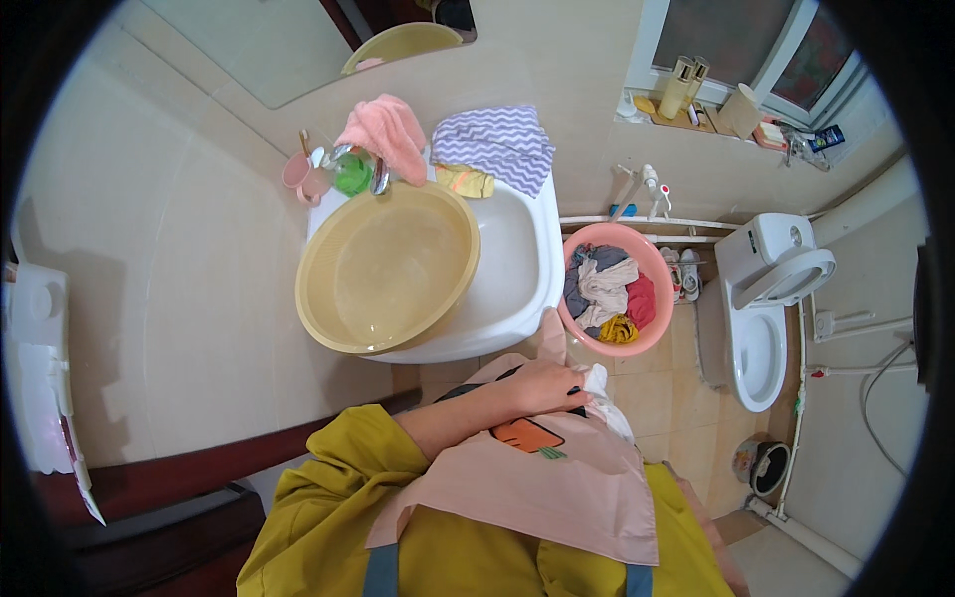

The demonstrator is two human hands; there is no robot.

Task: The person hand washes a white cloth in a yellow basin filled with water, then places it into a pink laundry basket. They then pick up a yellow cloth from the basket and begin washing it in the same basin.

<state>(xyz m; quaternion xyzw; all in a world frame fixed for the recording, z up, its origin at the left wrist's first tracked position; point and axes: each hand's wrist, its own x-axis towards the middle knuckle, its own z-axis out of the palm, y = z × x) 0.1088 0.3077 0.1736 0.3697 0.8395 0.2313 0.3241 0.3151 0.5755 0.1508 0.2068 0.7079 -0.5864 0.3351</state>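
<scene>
My left hand reaches across the front of a pink apron with a carrot picture. Its fingers are curled on a bunched white cloth, with something black partly showing beside the fingers. My right hand is out of view. Before me a yellow plastic basin of water rests tilted on the white sink, under the faucet. A pink towel hangs over the faucet. To the right of the sink stands a pink tub holding crumpled clothes.
A purple-and-white zigzag cloth and a yellow cloth lie on the sink's back edge. A pink cup and a green bottle stand at its left. The toilet, a small bin and shoes are at right.
</scene>
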